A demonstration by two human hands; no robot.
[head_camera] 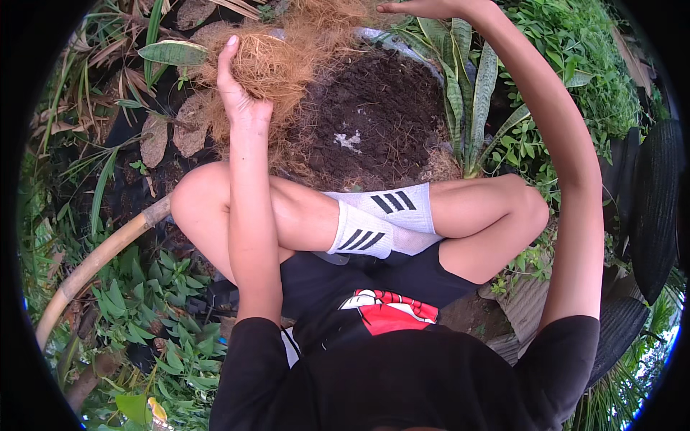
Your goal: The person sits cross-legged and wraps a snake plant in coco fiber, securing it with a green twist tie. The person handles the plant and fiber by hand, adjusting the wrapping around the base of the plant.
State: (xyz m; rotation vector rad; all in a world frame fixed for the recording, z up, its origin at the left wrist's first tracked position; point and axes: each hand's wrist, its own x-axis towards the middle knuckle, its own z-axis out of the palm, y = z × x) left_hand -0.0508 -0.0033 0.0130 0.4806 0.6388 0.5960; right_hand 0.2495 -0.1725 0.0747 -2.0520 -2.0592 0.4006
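My left hand (241,89) holds a loose ball of brown coconut fibre (269,62), with the thumb on its left side and the other fingers hidden under it. More coconut fibre (323,16) lies in a heap at the top middle. My right hand (420,8) is at the top edge, partly cut off, its visible fingers stretched leftward near the fibre heap; nothing shows in it. Between the hands and my crossed legs is a round patch of dark soil (377,113) with a whitish spot and loose strands of fibre on it.
A snake plant (461,102) stands at the soil's right edge, with low leafy plants (582,70) beyond. Flat stones (191,124) lie at the left. A bamboo pole (102,253) reaches towards my left knee. Dark curved objects (655,210) stand at the far right.
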